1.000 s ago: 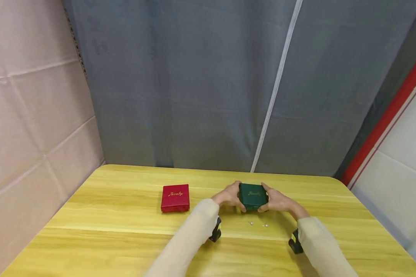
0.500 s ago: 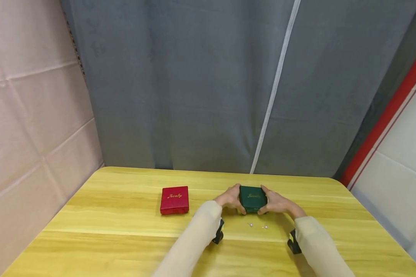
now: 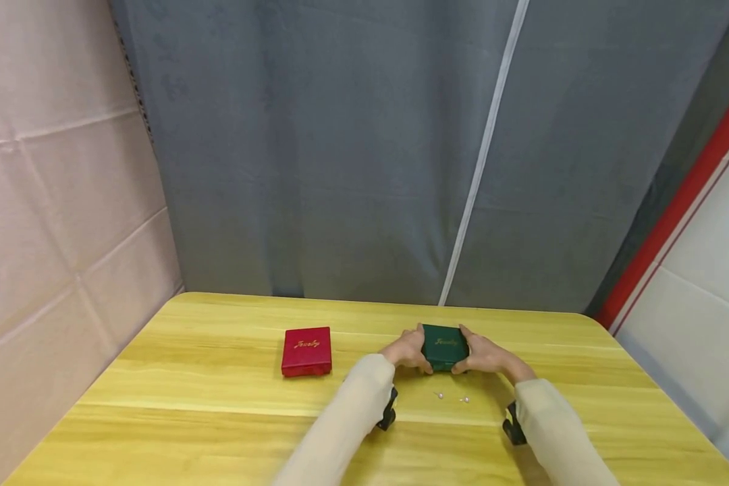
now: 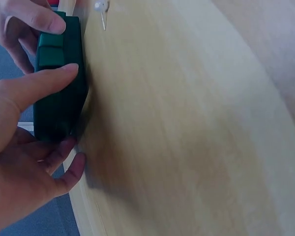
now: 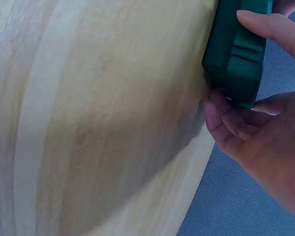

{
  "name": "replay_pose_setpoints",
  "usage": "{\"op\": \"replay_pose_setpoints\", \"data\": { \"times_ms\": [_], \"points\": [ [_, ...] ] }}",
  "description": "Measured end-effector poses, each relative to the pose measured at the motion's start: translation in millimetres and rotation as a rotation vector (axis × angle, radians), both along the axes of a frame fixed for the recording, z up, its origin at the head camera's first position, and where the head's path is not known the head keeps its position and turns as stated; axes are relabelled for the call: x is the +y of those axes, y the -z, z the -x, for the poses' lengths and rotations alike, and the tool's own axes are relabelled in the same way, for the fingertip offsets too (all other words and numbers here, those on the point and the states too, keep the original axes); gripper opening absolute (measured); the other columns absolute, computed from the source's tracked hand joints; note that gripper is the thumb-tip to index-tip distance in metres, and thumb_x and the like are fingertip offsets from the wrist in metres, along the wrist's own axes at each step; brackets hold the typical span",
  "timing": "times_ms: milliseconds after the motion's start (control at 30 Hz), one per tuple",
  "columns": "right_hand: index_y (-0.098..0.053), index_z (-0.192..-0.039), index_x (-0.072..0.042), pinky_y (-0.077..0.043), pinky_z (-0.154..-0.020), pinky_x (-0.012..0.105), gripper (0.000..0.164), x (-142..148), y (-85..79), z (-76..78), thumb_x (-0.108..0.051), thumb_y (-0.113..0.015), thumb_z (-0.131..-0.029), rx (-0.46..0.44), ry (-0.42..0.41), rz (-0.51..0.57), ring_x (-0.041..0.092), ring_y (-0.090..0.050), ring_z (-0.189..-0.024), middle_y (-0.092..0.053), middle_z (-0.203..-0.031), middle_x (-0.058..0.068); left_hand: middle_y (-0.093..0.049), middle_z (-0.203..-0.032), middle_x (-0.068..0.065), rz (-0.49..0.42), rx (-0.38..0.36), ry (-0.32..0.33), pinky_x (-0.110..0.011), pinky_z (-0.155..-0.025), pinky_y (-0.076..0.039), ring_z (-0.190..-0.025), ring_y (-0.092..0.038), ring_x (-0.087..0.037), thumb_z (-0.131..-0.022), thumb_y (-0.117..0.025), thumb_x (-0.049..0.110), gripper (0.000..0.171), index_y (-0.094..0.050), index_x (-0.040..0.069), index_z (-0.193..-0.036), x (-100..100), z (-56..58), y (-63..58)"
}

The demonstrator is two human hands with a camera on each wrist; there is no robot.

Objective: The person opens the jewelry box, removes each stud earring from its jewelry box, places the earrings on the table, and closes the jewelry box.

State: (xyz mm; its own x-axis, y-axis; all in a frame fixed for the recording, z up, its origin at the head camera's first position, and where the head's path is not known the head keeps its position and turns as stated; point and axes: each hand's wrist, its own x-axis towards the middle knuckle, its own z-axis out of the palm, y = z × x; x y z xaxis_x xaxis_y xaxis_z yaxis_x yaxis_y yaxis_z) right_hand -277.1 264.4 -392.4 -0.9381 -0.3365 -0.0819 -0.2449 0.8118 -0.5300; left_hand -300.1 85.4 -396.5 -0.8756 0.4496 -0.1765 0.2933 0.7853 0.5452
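A green jewelry box (image 3: 445,344) with gold lettering on its lid is closed on the table, held from both sides. My left hand (image 3: 408,351) grips its left side, the thumb along the front face in the left wrist view. On the right side my right hand (image 3: 484,352) grips it the same way, fingers curled under the end in the right wrist view. Two small pearl earrings lie on the wood just in front of the box, a left earring (image 3: 440,395) and a right earring (image 3: 464,399). The left wrist view shows one pearl earring (image 4: 102,7) with its thin pin.
A closed red jewelry box (image 3: 306,351) sits on the wooden table (image 3: 188,391), left of my left hand. A grey curtain (image 3: 340,148) hangs behind the table's back edge. Pale cloth covers the left side; a red-edged white panel (image 3: 705,290) stands at the right.
Both hands keep hold of the green jewelry box, which stays nearly in place. The left forearm has shifted slightly right. The earrings and the red box lie where they were.
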Motion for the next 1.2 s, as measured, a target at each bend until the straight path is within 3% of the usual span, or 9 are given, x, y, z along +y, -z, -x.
{"op": "replay_pose_setpoints", "data": {
  "times_ms": [200, 333, 533, 667, 933, 1067, 1200],
  "points": [
    [-0.011, -0.132, 0.020, -0.034, -0.092, 0.051, 0.100, -1, -0.5, -0.6, -0.025, -0.072, -0.067, 0.023, 0.018, -0.025, 0.042, -0.041, -0.113, -0.035, -0.126, 0.038, -0.036, -0.136, -0.016, 0.042, 0.037, 0.021, -0.033, -0.097, -0.035, -0.126, -0.031, -0.025, -0.075, -0.071, 0.022, 0.087, -0.017, -0.002, -0.140, 1, -1.8, -0.4],
    [-0.011, -0.132, 0.020, -0.032, -0.093, 0.052, 0.100, 0, -0.8, -0.5, -0.025, -0.073, -0.067, 0.028, 0.024, -0.025, 0.044, -0.039, -0.115, -0.033, -0.128, 0.038, -0.041, -0.131, -0.016, 0.023, 0.047, 0.022, -0.032, -0.094, -0.037, -0.120, -0.037, -0.024, -0.076, -0.070, 0.021, 0.082, -0.022, -0.002, -0.138, 2, -2.0, -0.9],
    [-0.011, -0.132, 0.020, -0.033, -0.093, 0.052, 0.099, 3, -0.9, -0.8, -0.025, -0.072, -0.068, 0.020, 0.045, -0.041, 0.044, -0.039, -0.114, -0.033, -0.127, 0.039, -0.053, -0.109, -0.010, -0.007, 0.089, 0.046, -0.030, -0.085, -0.041, -0.101, -0.044, -0.020, -0.078, -0.069, 0.020, 0.056, -0.043, 0.003, -0.124, 1, -2.1, 0.4],
    [-0.011, -0.131, 0.021, -0.035, -0.091, 0.051, 0.098, 4, -1.9, -0.4, -0.026, -0.072, -0.069, 0.018, 0.057, -0.054, 0.043, -0.042, -0.111, -0.036, -0.124, 0.039, -0.055, -0.105, -0.008, -0.001, 0.110, 0.057, -0.030, -0.084, -0.041, -0.099, -0.044, -0.019, -0.081, -0.064, 0.019, 0.045, -0.048, 0.005, -0.120, 2, -1.8, 1.9],
    [-0.011, -0.131, 0.021, -0.035, -0.090, 0.051, 0.100, 7, -3.5, 2.3, -0.029, -0.073, -0.070, 0.017, 0.063, -0.091, 0.042, -0.042, -0.110, -0.035, -0.125, 0.039, -0.057, -0.110, -0.008, -0.023, 0.097, 0.068, -0.027, -0.084, -0.040, -0.099, -0.047, -0.018, -0.082, -0.064, 0.018, 0.049, -0.047, 0.005, -0.126, -1, -1.5, -0.5],
    [-0.011, -0.131, 0.021, -0.038, -0.088, 0.049, 0.103, 6, -12.5, 1.4, -0.036, -0.072, -0.071, 0.039, 0.059, -0.105, 0.039, -0.046, -0.105, -0.034, -0.123, 0.041, -0.055, -0.118, -0.009, -0.051, 0.090, 0.082, -0.029, -0.088, -0.041, -0.102, -0.050, -0.017, -0.081, -0.065, 0.018, 0.051, -0.046, 0.003, -0.126, -3, 0.2, -7.0],
    [-0.013, -0.132, 0.020, -0.033, -0.091, 0.054, 0.099, 5, -23.6, 0.3, -0.044, -0.065, -0.076, 0.093, 0.050, -0.118, 0.046, -0.038, -0.112, -0.027, -0.127, 0.042, -0.049, -0.127, -0.012, -0.020, 0.134, 0.084, -0.033, -0.093, -0.039, -0.114, -0.046, -0.023, -0.083, -0.062, 0.024, 0.057, -0.040, 0.002, -0.131, -7, 4.1, -17.9]
  ]
}}
